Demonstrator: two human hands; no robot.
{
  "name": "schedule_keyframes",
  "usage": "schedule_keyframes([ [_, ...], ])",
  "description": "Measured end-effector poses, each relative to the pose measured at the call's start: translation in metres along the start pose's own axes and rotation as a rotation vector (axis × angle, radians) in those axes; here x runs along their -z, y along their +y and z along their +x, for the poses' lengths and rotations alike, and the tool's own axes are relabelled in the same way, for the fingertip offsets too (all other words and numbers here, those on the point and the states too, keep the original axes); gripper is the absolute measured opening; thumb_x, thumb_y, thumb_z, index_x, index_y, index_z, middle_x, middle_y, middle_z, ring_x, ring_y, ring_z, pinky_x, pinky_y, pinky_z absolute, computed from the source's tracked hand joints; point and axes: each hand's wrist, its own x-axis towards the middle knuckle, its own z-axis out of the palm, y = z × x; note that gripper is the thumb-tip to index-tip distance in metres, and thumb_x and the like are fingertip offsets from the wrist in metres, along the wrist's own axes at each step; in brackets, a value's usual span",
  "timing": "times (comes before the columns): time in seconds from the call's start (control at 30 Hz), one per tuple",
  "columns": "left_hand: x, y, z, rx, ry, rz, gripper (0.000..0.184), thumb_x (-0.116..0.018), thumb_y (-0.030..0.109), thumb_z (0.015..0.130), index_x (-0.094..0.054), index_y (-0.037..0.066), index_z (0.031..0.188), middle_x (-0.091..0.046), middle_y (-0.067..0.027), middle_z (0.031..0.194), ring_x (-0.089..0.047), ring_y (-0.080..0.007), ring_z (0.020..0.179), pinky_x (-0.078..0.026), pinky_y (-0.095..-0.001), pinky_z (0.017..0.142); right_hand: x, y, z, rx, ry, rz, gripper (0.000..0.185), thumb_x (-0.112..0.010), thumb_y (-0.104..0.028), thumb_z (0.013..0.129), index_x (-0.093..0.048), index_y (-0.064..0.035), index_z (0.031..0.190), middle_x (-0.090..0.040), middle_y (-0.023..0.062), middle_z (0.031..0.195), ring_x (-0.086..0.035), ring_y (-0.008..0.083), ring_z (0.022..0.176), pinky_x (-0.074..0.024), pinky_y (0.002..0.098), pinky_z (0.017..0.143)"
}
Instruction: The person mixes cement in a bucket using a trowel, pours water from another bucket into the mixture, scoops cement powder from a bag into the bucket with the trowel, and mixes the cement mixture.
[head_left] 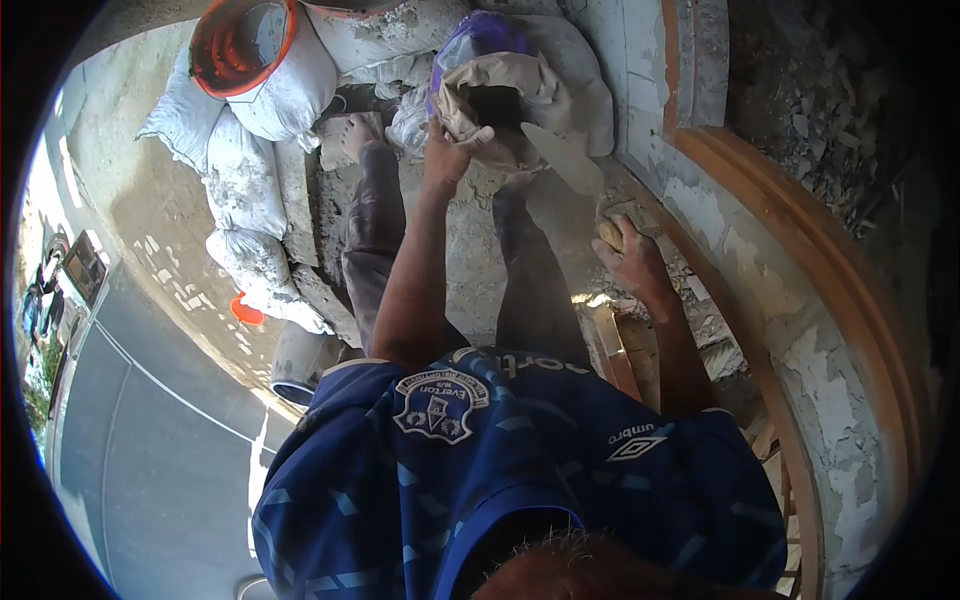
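My left hand [450, 155] grips the torn edge of a paper sack [500, 70], which is brown inside with purple and white outside. The mouth of the sack gapes, and its inside is dark. In my right hand [635, 265] is a trowel [565, 160], held by its yellowish handle. The trowel's flat, dusty blade points up and left, its tip close to the sack's opening.
Several filled white sacks [245, 170] are stacked on the left, with an orange-rimmed bucket [245, 45] on top. A grey bucket [303, 360] lies near my leg. On the right runs a rough wall [720, 215] with a brown frame [770, 190]; rubble [815, 120] lies beyond.
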Motion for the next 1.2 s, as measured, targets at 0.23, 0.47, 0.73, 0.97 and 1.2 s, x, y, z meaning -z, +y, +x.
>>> schedule_keyframes([
  [0.23,-0.071,-0.065,-0.010,0.057,0.256,-0.466,0.058,-0.086,0.011,0.069,-0.054,0.002,0.116,-0.064,-0.0087,0.109,-0.061,-0.0233,0.099,-0.047,-0.0372,0.091,-0.044,0.046,0.048,-0.042,-0.048,-0.216,0.047,-0.069,-0.028,0.076,-0.058,0.0062,0.108,-0.065,0.0313,0.095,-0.063,0.0451,0.095,-0.0506,0.0473,0.084],
  [0.47,-0.052,-0.079,0.014,0.059,0.310,-0.444,0.045,-0.082,0.007,0.070,-0.063,0.001,0.110,-0.067,-0.0060,0.099,-0.064,-0.0207,0.088,-0.051,-0.0357,0.080,-0.090,0.056,0.138,-0.214,0.294,0.702,0.046,-0.083,-0.022,0.071,-0.063,0.0017,0.105,-0.065,0.0089,0.096,-0.060,0.0212,0.083,-0.0489,0.0355,0.077],
  [0.73,-0.035,-0.086,-0.049,0.184,0.165,-0.337,0.022,-0.067,0.014,0.079,-0.069,-0.004,0.091,-0.066,-0.0064,0.080,-0.060,-0.0141,0.071,-0.047,-0.0335,0.063,-0.145,0.048,0.224,-0.193,0.188,1.004,0.031,-0.083,-0.018,0.066,-0.064,-0.0045,0.087,-0.063,0.0055,0.086,-0.059,0.0166,0.078,-0.0464,0.0340,0.070],
  [0.97,-0.006,0.020,-0.096,0.102,0.079,-0.266,0.022,-0.059,0.010,0.078,-0.064,0.002,0.098,-0.061,-0.0023,0.085,-0.056,-0.0134,0.075,-0.043,-0.0291,0.066,-0.136,0.053,0.216,0.001,0.152,0.944,0.020,-0.069,-0.022,0.076,-0.063,-0.0026,0.078,-0.060,0.0022,0.074,-0.056,0.0158,0.063,-0.0459,0.0339,0.058],
  [1.2,0.052,0.011,-0.016,0.170,0.057,-0.536,0.025,-0.056,0.012,0.088,-0.067,-0.004,0.103,-0.065,-0.0066,0.086,-0.061,-0.0159,0.075,-0.046,-0.0287,0.064,-0.059,-0.065,0.194,-0.161,0.110,0.837,0.018,-0.073,-0.011,0.069,-0.067,0.0029,0.080,-0.066,0.0094,0.078,-0.065,0.0199,0.065,-0.0498,0.0380,0.058],
])
